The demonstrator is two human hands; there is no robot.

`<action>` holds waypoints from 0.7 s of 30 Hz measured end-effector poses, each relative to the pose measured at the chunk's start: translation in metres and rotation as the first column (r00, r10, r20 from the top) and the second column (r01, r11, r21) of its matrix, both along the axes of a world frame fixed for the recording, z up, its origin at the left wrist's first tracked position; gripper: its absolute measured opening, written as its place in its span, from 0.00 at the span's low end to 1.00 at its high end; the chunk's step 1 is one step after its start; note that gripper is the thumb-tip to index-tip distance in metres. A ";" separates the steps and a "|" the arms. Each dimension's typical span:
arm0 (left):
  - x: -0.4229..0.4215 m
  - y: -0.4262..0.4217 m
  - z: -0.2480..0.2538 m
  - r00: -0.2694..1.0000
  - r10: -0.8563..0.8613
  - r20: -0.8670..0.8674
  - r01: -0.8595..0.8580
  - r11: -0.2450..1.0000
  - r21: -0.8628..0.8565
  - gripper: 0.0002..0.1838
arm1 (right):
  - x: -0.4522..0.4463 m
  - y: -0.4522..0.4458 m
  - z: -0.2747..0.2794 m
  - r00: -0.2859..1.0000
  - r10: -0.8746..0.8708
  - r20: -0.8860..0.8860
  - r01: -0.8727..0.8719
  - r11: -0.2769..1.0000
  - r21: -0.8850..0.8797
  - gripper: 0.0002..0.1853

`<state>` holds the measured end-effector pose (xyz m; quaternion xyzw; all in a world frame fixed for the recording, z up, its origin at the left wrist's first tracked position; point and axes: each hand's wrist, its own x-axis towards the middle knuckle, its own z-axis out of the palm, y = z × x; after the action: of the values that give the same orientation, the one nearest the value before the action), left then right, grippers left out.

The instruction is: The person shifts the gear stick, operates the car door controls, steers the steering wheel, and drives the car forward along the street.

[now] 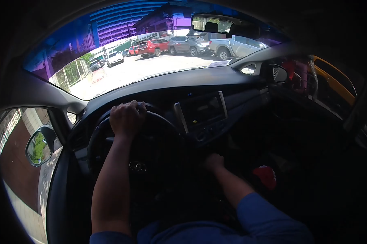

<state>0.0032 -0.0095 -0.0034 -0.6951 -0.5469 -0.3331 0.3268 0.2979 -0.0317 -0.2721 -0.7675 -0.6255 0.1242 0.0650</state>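
Note:
My left hand is wrapped over the top of the dark steering wheel, knuckles up. The wheel's hub, with a round emblem, sits in shadow below that forearm. Low in the middle, between the wheel and the passenger side, my right hand is closed like a fist. What it grips is lost in the dark. Above and behind it stands the dashboard screen with silver side trims.
Outside the windshield are a red car, a grey SUV, a silver pickup and a white car. The left side mirror shows greenery. Something yellow is outside the right window. A red item lies right.

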 end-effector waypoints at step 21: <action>-0.007 0.003 -0.003 0.995 -0.073 0.063 0.074 0.997 -0.010 0.20 | 0.022 -0.005 -0.051 0.976 -0.129 -0.173 0.173 0.947 0.270 0.34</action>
<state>-0.0038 -0.0063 -0.0068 -0.7060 -0.5327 -0.3631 0.2930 0.3197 -0.0366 -0.3232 -0.7842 -0.5693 0.0864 0.2314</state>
